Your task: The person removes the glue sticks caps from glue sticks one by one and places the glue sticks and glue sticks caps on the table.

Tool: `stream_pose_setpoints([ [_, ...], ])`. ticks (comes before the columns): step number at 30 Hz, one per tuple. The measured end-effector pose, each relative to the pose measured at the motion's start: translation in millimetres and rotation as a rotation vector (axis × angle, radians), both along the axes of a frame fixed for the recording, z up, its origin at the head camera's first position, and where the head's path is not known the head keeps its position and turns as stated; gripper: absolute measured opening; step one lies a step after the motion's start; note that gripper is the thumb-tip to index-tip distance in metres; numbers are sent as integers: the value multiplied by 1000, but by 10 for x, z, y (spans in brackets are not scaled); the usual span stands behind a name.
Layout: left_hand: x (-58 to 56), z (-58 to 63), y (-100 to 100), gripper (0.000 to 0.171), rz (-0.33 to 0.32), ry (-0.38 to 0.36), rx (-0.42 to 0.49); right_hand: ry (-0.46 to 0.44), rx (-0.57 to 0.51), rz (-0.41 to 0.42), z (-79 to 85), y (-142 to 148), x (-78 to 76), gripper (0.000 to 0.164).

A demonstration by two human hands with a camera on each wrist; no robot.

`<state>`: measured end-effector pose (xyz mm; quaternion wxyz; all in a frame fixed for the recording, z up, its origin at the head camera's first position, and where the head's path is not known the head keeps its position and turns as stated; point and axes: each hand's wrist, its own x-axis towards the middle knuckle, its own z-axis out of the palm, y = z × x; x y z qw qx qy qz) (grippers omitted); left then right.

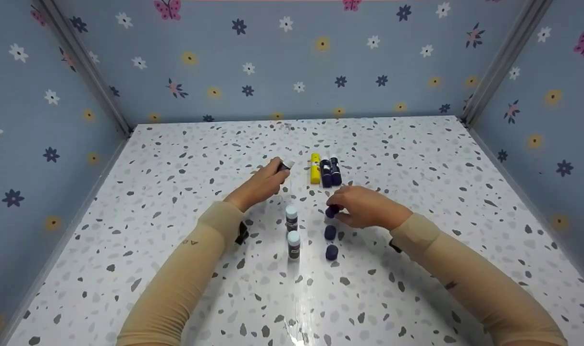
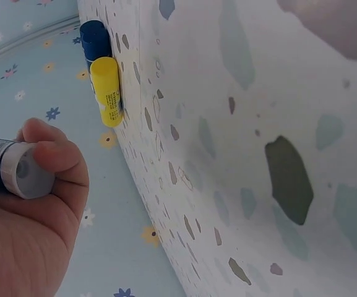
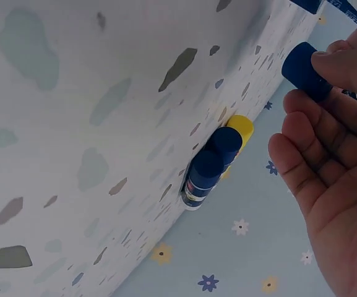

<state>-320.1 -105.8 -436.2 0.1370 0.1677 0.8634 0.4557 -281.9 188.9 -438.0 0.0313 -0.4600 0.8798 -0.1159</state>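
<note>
My left hand (image 1: 263,182) grips a dark blue glue stick (image 1: 284,166) with a whitish end, held above the table. In the left wrist view its pale, hollow-looking end (image 2: 34,172) faces the camera. My right hand (image 1: 366,206) pinches a dark blue cap (image 3: 307,71) between thumb and fingers. Nearer to me, two more dark blue caps, one (image 1: 330,232) behind the other (image 1: 331,252), stand on the table. Left of them are two upright glue sticks with pale tops, one (image 1: 292,218) behind the other (image 1: 294,246).
Beyond the hands a yellow glue stick (image 1: 315,168) lies beside two dark blue ones, one (image 1: 326,173) next to the other (image 1: 336,171). The speckled white table (image 1: 176,144) is bounded by flowered blue panels (image 1: 292,57) at the back and sides.
</note>
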Motion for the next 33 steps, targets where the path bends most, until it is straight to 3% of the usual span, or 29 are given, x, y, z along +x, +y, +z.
stream_pose_setpoints([
  [11, -16, -49, 0, 30, 2, -8, -48, -108, 49, -38, -91, -29, -39, 16],
  [20, -19, -66, 2, 33, 7, 7, -71, -102, 66, -14, -124, -41, -47, 17],
  [33, 22, -85, -26, 29, -44, 17, -7, -129, 38, 3, -123, -67, -56, 16],
])
